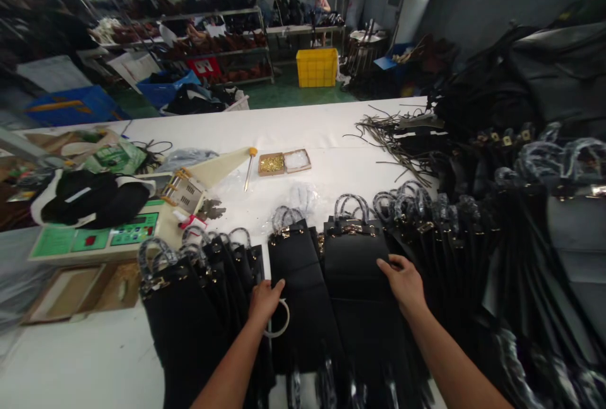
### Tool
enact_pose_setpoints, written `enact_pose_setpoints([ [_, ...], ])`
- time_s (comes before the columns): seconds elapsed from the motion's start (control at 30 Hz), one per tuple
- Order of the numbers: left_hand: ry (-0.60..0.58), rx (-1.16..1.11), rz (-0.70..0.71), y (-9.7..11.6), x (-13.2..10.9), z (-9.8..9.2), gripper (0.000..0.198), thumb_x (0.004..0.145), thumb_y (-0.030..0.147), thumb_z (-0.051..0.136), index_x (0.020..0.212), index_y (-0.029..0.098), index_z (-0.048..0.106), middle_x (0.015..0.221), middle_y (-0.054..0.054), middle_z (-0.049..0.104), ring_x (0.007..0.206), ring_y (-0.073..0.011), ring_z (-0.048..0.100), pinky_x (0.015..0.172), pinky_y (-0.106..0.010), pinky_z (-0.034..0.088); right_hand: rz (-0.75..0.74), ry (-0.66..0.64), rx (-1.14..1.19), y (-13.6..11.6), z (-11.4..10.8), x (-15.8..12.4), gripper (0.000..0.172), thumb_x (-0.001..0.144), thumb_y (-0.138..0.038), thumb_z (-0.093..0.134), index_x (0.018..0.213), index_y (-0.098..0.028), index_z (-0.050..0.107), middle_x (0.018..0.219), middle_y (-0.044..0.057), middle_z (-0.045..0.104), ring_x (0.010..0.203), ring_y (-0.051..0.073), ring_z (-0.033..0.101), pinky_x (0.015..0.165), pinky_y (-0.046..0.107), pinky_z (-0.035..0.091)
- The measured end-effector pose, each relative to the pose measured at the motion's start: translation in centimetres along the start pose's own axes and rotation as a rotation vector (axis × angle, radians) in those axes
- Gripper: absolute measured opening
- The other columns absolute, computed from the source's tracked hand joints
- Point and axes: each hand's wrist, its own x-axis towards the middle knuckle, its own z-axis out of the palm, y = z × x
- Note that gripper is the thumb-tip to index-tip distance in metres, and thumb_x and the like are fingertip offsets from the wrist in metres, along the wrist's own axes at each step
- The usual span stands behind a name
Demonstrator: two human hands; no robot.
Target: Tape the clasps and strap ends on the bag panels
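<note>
Two black handbags lie side by side in front of me, their handles wrapped in clear plastic. My left hand (266, 300) has its fingers curled at the left edge of the narrower handbag (298, 270), thumb on its front. A pale ring (285, 320) shows beside that wrist. My right hand (402, 279) pinches the right edge of the wider handbag (355, 257), which has gold-coloured hardware below its handles. The fingertips behind the edges are partly hidden. More black handbags (184, 314) stand packed together to the left, close to my left forearm.
Rows of black bags (449, 226) crowd the right side. On the white table (227, 128) are a small box of gold-coloured pieces (271, 164), a yellow-handled screwdriver (249, 169), a machine with a green panel (113, 232) and dark strips (392, 144). A yellow crate (317, 68) stands beyond.
</note>
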Motion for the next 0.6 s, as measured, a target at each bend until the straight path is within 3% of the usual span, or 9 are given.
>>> enact_pose_setpoints([
  [0.1,-0.004,-0.014,0.0,0.0,-0.1,0.2,0.039,0.089,0.054,0.058,0.082,0.017,0.065,0.086,-0.012,0.073,0.09,-0.0296,0.071,0.076,-0.034,0.048,0.127,-0.013,0.257,-0.4,-0.4,-0.3,0.074,0.061,-0.057,0.086,0.12,-0.018,0.065,0.121,0.013,0.071,0.113,0.033,0.068,0.1,0.045,0.055],
  [0.17,-0.01,-0.036,0.0,0.0,0.0,0.1,0.038,0.089,0.053,0.058,0.082,0.017,0.064,0.088,-0.012,0.073,0.09,-0.0285,0.071,0.074,-0.033,0.047,0.227,-0.13,0.429,-0.8,-0.6,-1.0,0.077,0.061,-0.054,0.088,0.124,-0.018,0.063,0.12,0.012,0.073,0.11,0.032,0.07,0.099,0.043,0.057],
  [0.27,-0.034,-0.065,-0.012,0.1,0.4,-0.3,0.042,0.09,0.055,0.056,0.084,0.015,0.064,0.091,-0.014,0.074,0.089,-0.0283,0.071,0.073,-0.032,0.047,0.287,-0.404,0.5,-1.5,-1.3,-2.5,0.063,0.067,-0.05,0.087,0.118,-0.017,0.069,0.112,0.012,0.076,0.103,0.032,0.073,0.097,0.044,0.059],
  [0.33,-0.048,-0.074,-0.029,0.2,0.8,-0.5,0.046,0.088,0.058,0.057,0.089,0.013,0.066,0.097,-0.016,0.075,0.092,-0.0298,0.071,0.073,-0.033,0.048,0.228,-0.483,0.461,-2.1,-2.2,-3.7,0.055,0.073,-0.05,0.083,0.116,-0.018,0.072,0.113,0.01,0.077,0.105,0.032,0.073,0.099,0.045,0.057],
  [0.5,-0.053,-0.064,-0.055,0.2,1.1,-0.7,0.052,0.082,0.059,0.063,0.102,0.012,0.067,0.12,-0.023,0.071,0.112,-0.0368,0.067,0.085,-0.037,0.048,0.002,-0.429,0.262,-3.5,-4.5,-5.4,0.052,0.084,-0.053,0.071,0.127,-0.024,0.07,0.123,0.008,0.074,0.115,0.034,0.068,0.103,0.047,0.053],
  [0.6,-0.032,-0.072,-0.055,0.4,0.8,-0.7,0.053,0.078,0.059,0.066,0.105,0.013,0.067,0.126,-0.023,0.069,0.118,-0.0385,0.065,0.088,-0.037,0.048,-0.124,-0.32,0.07,-3.3,-4.2,-4.6,0.052,0.087,-0.055,0.063,0.128,-0.024,0.069,0.124,0.008,0.073,0.118,0.035,0.066,0.103,0.048,0.052],
])
